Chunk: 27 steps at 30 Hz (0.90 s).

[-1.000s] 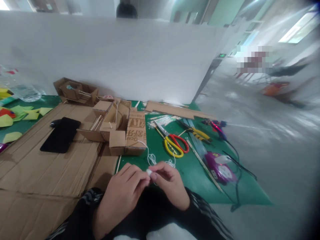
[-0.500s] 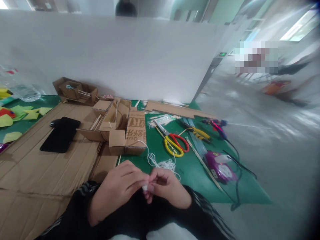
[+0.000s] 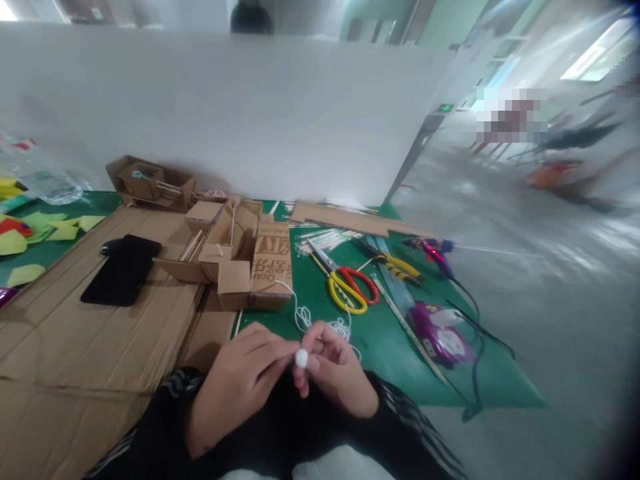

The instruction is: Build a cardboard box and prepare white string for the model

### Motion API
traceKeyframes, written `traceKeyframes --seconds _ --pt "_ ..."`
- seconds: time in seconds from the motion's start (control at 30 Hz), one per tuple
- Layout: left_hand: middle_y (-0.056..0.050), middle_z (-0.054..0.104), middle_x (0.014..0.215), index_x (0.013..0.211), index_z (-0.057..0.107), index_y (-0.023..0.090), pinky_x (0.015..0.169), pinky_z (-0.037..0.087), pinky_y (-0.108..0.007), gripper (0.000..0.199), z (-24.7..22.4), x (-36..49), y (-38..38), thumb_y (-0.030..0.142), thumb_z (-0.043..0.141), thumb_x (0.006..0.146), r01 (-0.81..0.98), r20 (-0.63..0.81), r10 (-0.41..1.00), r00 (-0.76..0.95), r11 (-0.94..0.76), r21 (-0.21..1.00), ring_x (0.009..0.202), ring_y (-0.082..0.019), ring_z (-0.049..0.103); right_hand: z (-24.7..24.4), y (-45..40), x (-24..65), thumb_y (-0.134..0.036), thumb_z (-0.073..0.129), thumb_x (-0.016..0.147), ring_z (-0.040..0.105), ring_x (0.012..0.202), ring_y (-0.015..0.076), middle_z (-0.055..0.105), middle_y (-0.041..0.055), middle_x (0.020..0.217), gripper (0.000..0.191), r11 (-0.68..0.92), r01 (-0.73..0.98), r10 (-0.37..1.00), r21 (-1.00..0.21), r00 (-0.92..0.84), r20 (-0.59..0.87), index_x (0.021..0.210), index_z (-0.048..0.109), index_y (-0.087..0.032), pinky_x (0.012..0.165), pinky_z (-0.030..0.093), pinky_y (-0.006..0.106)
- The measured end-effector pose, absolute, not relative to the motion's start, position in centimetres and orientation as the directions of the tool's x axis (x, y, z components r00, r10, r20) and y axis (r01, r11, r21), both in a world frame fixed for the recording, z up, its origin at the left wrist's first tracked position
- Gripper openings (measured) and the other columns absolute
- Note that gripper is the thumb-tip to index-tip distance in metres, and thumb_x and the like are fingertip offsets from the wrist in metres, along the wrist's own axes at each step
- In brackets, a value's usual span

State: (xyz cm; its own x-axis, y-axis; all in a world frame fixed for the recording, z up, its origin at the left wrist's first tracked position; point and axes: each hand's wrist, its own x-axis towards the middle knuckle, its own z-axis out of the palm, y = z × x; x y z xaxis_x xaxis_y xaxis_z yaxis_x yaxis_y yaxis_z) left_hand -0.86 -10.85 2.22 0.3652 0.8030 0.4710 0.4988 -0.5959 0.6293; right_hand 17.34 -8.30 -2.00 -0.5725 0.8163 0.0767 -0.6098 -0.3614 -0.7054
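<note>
Between my two hands, close to my body, is a small white ball-shaped wad (image 3: 301, 358); its material is too small to make out, possibly wound string. My right hand (image 3: 340, 373) pinches it between thumb and fingers. Pressed together, the fingertips of my left hand (image 3: 245, 380) meet its left side. Just beyond the hands a loose tangle of white string (image 3: 340, 327) lies on the green table, one end reaching up onto a cardboard box construction (image 3: 273, 260). Scissors with red and yellow handles (image 3: 353, 293) rest behind the tangle.
To the right lie yellow-handled pliers (image 3: 397, 267), a glue gun (image 3: 437, 257) with its cable, and a purple device (image 3: 443, 333). Cardboard sheets (image 3: 125, 347) with a black phone-like slab (image 3: 123, 270) cover the left. A white partition (image 3: 225, 113) stands behind.
The white wad has shifted slightly up and right and shows more fully between the fingers. My left hand has moved a little right, and my right fingers have lifted slightly.
</note>
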Motion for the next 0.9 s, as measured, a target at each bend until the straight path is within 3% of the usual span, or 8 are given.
traceKeyframes --seconds 0.1,0.2,0.33,0.57,0.9 --pt "0.001 0.069 0.087 0.099 0.066 0.023 0.076 0.044 -0.027 0.018 2.3 -0.7 -11.2 0.01 0.054 0.096 0.555 0.411 0.843 0.347 -0.538 0.635 0.081 -0.015 0.057 -1.6 -8.4 17.2 -0.026 0.077 0.084 0.067 0.062 0.0106 0.072 -0.0002 0.073 0.021 -0.303 -0.559 0.855 -0.772 -0.516 0.038 0.103 0.069 -0.022 0.052 0.056 0.019" --pt "0.001 0.069 0.087 0.093 0.067 0.023 0.076 0.044 -0.028 0.017 2.3 -0.7 -11.3 0.018 0.052 0.098 0.6 0.309 0.903 0.298 -0.429 0.676 0.082 -0.016 0.058 -1.0 -8.7 17.2 -0.027 0.074 0.086 0.066 0.065 0.0106 0.071 0.0003 0.073 0.013 -0.167 -0.43 0.908 -0.887 -0.419 0.032 0.097 0.073 -0.021 0.058 0.057 0.02" --pt "0.0 0.072 0.091 0.095 0.069 0.025 0.078 0.045 -0.029 0.017 2.0 -0.6 -11.2 0.029 0.053 0.099 0.593 0.165 0.962 0.218 -0.265 0.76 0.085 -0.017 0.062 -0.5 -9.1 17.2 -0.021 0.067 0.089 0.066 0.068 0.0108 0.072 0.0017 0.084 0.012 0.118 -0.155 0.951 -0.981 -0.268 0.157 0.1 0.073 -0.023 0.064 0.056 0.021" --pt "-0.002 0.074 0.095 0.095 0.071 0.024 0.08 0.049 -0.029 0.02 1.3 -0.2 -11.5 0.035 0.055 0.096 0.472 0.01 0.996 0.094 -0.053 0.88 0.088 -0.018 0.067 0.0 -9.4 17.1 -0.01 0.061 0.089 0.069 0.084 0.0146 0.075 0.0041 0.093 0.021 0.542 0.217 0.834 -0.812 -0.258 0.487 0.104 0.07 -0.021 0.077 0.055 0.023" --pt "-0.005 0.077 0.105 0.104 0.072 0.02 0.086 0.053 -0.027 0.025 1.2 0.2 -11.5 0.038 0.062 0.091 0.166 -0.153 0.984 0.094 0.136 0.977 0.095 -0.019 0.07 0.0 -9.6 17.0 -0.003 0.056 0.089 0.065 0.085 0.0162 0.069 0.0074 0.093 0.031 0.676 0.313 0.737 -0.667 -0.315 0.599 0.111 0.067 -0.021 0.074 0.056 0.025"
